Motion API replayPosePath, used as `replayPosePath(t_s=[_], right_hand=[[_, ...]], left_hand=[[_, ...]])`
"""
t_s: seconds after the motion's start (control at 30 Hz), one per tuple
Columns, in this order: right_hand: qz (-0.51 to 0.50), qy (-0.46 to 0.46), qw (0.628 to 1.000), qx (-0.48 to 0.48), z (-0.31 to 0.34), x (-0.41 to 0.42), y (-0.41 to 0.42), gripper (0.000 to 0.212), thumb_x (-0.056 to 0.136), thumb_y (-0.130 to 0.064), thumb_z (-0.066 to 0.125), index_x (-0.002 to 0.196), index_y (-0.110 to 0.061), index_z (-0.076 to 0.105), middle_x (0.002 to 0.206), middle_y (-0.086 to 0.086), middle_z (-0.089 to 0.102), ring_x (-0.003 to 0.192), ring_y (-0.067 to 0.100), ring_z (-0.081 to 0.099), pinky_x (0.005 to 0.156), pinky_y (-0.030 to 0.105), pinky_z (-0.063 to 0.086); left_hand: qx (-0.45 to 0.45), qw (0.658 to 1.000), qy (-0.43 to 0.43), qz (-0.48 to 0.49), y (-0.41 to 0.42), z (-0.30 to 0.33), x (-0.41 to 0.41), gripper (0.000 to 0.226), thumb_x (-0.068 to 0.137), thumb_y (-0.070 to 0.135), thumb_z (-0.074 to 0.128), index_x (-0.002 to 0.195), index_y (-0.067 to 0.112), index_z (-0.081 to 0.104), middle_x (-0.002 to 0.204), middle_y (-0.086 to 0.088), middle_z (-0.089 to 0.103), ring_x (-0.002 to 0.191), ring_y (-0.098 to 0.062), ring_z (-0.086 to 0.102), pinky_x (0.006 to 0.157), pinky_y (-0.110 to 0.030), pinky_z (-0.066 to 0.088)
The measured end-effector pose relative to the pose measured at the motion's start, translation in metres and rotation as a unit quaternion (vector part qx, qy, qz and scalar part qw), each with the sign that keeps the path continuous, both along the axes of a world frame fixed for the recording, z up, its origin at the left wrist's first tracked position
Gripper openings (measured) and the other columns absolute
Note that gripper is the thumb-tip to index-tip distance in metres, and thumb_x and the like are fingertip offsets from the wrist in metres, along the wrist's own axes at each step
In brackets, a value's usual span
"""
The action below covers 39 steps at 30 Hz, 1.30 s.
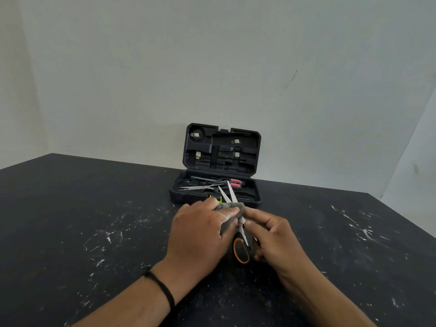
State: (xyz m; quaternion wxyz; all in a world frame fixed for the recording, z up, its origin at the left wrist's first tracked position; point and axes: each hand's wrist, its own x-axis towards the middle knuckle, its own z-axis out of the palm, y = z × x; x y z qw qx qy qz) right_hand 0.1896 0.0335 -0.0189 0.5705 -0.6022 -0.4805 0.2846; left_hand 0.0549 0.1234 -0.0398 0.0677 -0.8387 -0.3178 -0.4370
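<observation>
Two hands meet just below the middle of the frame, over a black table point(70, 220) streaked with white marks. Between them is a pair of scissors point(240, 250) with black and orange handles. The handles point toward the bottom of the frame and the blades toward the top. The left hand point(200, 232) holds a grey cloth point(233, 206), its fingers curled over the cloth and its thumb pressing it onto the blades near the pivot, so the cloth wraps the lower part of the blades. The right hand point(276, 239) pinches the scissors between thumb and forefinger just below the cloth, and its other fingers curl beside the right handle loop, which it mostly hides. The left handle loop shows in the gap between the two hands. Above the cloth the two blade tips stick out, spread slightly apart. They overlap the front edge of an open black tool case point(203, 147) that stands further up the frame against a pale wall point(212, 55), with its lid upright. A second pair of scissors point(212, 186) with pink handles lies in the lower half of the case. A dark wristband point(162, 289) circles the left wrist.
</observation>
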Motion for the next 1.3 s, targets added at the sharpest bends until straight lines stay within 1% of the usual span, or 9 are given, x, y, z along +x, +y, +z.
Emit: replayPosePath(t_s=[0.07,0.2,0.3,0.47,0.57,0.67,0.77,1.03,1.3], right_hand=[[0.006,-0.022,1.0,-0.004,-0.001,0.002,-0.001,0.034,0.102,-0.008,0.055,0.12,-0.031,0.073,0.058,-0.013,0.065,0.043,0.006,0.038,0.044,0.024,0.039],[0.045,-0.032,0.998,-0.018,0.0,-0.001,0.0,0.036,0.103,-0.009,0.053,0.119,-0.034,0.073,0.098,-0.008,0.079,0.047,0.008,0.04,0.048,0.027,0.039],[0.042,-0.032,0.998,-0.016,-0.001,-0.001,0.002,0.036,0.103,-0.008,0.053,0.114,-0.036,0.073,0.094,-0.01,0.079,0.048,0.009,0.041,0.047,0.026,0.038],[0.007,-0.026,1.0,-0.008,-0.008,0.004,0.003,0.041,0.102,-0.002,0.052,0.108,-0.035,0.076,0.057,-0.007,0.063,0.043,0.004,0.043,0.043,0.024,0.039],[0.007,-0.012,1.0,-0.009,-0.008,0.004,0.006,0.034,0.104,-0.006,0.052,0.115,-0.03,0.074,0.068,-0.005,0.071,0.047,0.005,0.048,0.045,0.026,0.04],[0.017,-0.011,1.0,-0.011,-0.005,0.003,0.006,0.031,0.105,-0.009,0.05,0.118,-0.028,0.071,0.096,-0.006,0.079,0.05,0.003,0.049,0.049,0.026,0.041],[0.036,0.0,0.999,-0.011,-0.002,-0.001,0.004,0.032,0.105,-0.009,0.048,0.117,-0.029,0.07,0.106,-0.008,0.078,0.048,0.008,0.041,0.051,0.027,0.043],[0.002,0.057,0.998,-0.009,-0.008,0.003,0.007,0.026,0.105,-0.011,0.05,0.115,-0.024,0.071,0.079,0.002,0.071,0.045,0.006,0.046,0.045,0.027,0.043],[0.011,0.054,0.998,-0.028,-0.011,0.002,0.009,0.028,0.106,-0.01,0.048,0.109,-0.024,0.072,0.064,0.001,0.06,0.044,0.009,0.042,0.045,0.028,0.041]], left_hand=[[0.006,1.0,0.004,0.019,0.002,0.001,0.001,0.029,0.091,0.048,0.054,0.108,0.042,0.076,0.073,0.013,0.053,0.065,-0.011,0.057,0.057,-0.031,0.043],[-0.005,0.997,-0.023,0.074,0.016,0.008,-0.008,0.022,0.088,0.04,0.069,0.108,0.039,0.077,0.076,0.014,0.057,0.067,-0.011,0.059,0.06,-0.028,0.034],[-0.039,0.998,-0.026,0.03,0.019,0.008,-0.014,0.025,0.091,0.045,0.061,0.112,0.042,0.075,0.078,0.018,0.057,0.071,-0.005,0.059,0.061,-0.026,0.039],[-0.027,0.998,0.028,-0.055,0.002,0.002,0.001,0.031,0.084,0.053,0.053,0.104,0.047,0.076,0.072,0.018,0.052,0.068,-0.001,0.056,0.061,-0.023,0.035],[-0.038,0.999,0.029,0.003,0.001,0.006,0.001,0.044,0.087,0.057,0.038,0.113,0.049,0.072,0.077,0.014,0.054,0.075,-0.005,0.059,0.065,-0.027,0.038],[-0.063,0.996,0.048,0.05,0.006,0.007,-0.008,0.043,0.094,0.057,0.035,0.125,0.051,0.064,0.087,0.013,0.053,0.089,-0.007,0.059,0.077,-0.031,0.041],[-0.064,0.997,0.008,0.045,0.011,0.009,-0.013,0.035,0.093,0.052,0.045,0.117,0.051,0.07,0.078,0.015,0.052,0.075,-0.006,0.059,0.067,-0.029,0.041],[-0.003,1.0,-0.026,-0.008,-0.001,-0.003,0.002,0.027,0.087,0.051,0.054,0.1,0.043,0.077,0.073,0.013,0.06,0.066,-0.006,0.059,0.059,-0.03,0.045],[-0.001,0.998,-0.053,-0.023,-0.002,-0.002,0.001,0.031,0.087,0.05,0.057,0.112,0.041,0.073,0.086,0.016,0.07,0.075,-0.003,0.066,0.063,-0.025,0.045]])
